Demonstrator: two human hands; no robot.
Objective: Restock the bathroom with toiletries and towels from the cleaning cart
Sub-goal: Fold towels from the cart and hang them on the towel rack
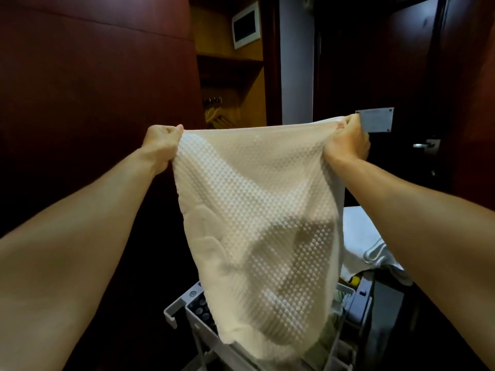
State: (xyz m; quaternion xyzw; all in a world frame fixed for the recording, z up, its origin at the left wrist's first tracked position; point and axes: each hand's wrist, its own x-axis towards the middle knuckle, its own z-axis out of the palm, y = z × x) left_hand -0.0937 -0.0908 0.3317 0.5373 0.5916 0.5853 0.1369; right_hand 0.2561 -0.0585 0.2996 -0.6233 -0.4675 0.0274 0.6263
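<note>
Here, the left hand (162,140) and right hand (348,140) each grip a top corner of a white bumpy-textured cloth towel (257,223), hanging spread above the grey plastic cleaning cart (179,309); dark bottle caps (201,310) fill its left compartment.

Towel (257,210): cream-white, raised dot pattern w/ a plain smooth patch at left. Cart (176,309): pale grey. Folded linen (361,236): white, ribbed stripes seen. Wall panels (93,76) and door (401,62): dark red-brown.
</note>
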